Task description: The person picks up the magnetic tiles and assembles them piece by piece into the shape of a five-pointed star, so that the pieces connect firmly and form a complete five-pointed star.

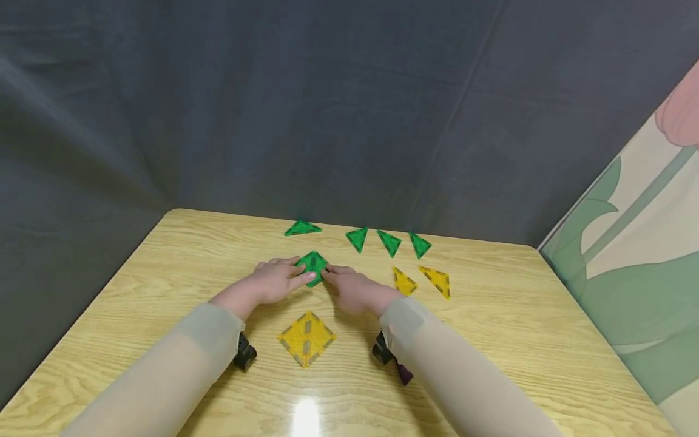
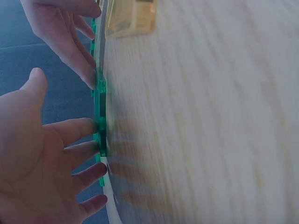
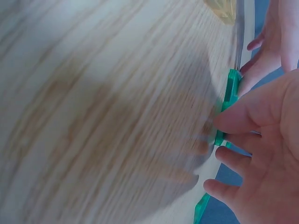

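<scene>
Two green triangular magnetic tiles (image 1: 314, 260) lie together as a diamond on the table, between both hands. My left hand (image 1: 273, 281) touches the diamond's left side, its thumb over the near part and its other fingers fairly straight. From the right, my right hand (image 1: 352, 288) rests its fingertips against the diamond's edge. In the right wrist view the thumb (image 3: 233, 116) lies right at the green tile edge (image 3: 231, 88). Closer to me, between the forearms, a yellow diamond of two triangular tiles (image 1: 307, 338) lies flat.
Along the far edge lie a green triangle (image 1: 302, 228) and several more green triangles (image 1: 389, 243) to its right. Two yellow triangles (image 1: 435, 281) lie beyond the right wrist. A dark curtain (image 1: 327, 109) hangs behind the wooden table (image 1: 508, 328); a flower-patterned cloth (image 1: 644, 261) is at right.
</scene>
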Tool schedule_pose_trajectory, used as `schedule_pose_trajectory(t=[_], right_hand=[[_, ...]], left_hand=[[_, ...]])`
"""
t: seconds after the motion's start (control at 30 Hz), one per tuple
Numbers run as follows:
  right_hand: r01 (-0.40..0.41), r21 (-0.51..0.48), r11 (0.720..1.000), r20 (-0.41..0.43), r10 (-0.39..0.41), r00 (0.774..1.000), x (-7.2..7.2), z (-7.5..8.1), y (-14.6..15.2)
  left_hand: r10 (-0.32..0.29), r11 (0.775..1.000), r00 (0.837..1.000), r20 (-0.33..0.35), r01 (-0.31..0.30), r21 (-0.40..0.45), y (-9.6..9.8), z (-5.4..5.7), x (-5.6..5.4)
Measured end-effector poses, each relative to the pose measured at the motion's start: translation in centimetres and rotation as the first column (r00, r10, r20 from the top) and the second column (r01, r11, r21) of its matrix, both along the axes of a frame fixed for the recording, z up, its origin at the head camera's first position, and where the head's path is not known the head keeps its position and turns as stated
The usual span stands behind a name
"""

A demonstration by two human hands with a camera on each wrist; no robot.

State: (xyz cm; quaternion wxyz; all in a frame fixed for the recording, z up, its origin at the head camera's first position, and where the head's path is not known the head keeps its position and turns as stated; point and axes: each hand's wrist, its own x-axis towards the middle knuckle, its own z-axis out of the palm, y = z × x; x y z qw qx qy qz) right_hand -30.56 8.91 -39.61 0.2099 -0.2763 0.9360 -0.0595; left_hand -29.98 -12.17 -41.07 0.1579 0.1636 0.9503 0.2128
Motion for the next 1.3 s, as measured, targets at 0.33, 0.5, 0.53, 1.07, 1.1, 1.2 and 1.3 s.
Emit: schedule_pose_trajectory(t=[0.33, 0.5, 0.53, 1.07, 1.1, 1.2, 1.3], right_hand=[[0.112, -0.168, 0.979, 0.095, -0.097, 0.991, -0.5, 0.2, 3.0], [0.189, -0.267, 0.945, 0.106, -0.166, 0.98, -0.8, 2.2, 9.0], [0.211, -0.273, 0.939, 0.108, -0.188, 0.976, -0.8, 2.5, 10.5], [0.179, -0.171, 0.969, -0.1, -0.197, 0.975, -0.1, -0.3, 19.4], [0.165, -0.15, 0.975, -0.133, -0.186, 0.974, 0.0, -0.5, 19.3], [0.126, -0.111, 0.986, -0.225, -0.149, 0.963, 0.4, -0.6, 19.2], [0.128, -0.101, 0.987, -0.268, -0.151, 0.951, 0.7, -0.6, 19.2]], left_hand=[[0.006, 0.999, 1.0, -0.024, -0.005, 0.033, 1.6, -0.2, -1.1], [-0.015, 0.998, 0.995, -0.096, 0.021, 0.06, 4.5, 0.5, -1.4], [-0.033, 0.998, 0.994, -0.106, 0.039, 0.056, 5.4, 0.8, -1.3], [-0.426, 0.876, 0.894, -0.14, 0.369, -0.31, 15.2, 0.5, -3.2], [-0.43, 0.87, 0.892, -0.139, 0.368, -0.329, 15.4, 0.5, -3.2], [-0.43, 0.861, 0.891, -0.142, 0.358, -0.362, 15.8, 0.5, -3.1], [-0.423, 0.86, 0.893, -0.154, 0.343, -0.378, 16.2, 0.4, -3.0]])
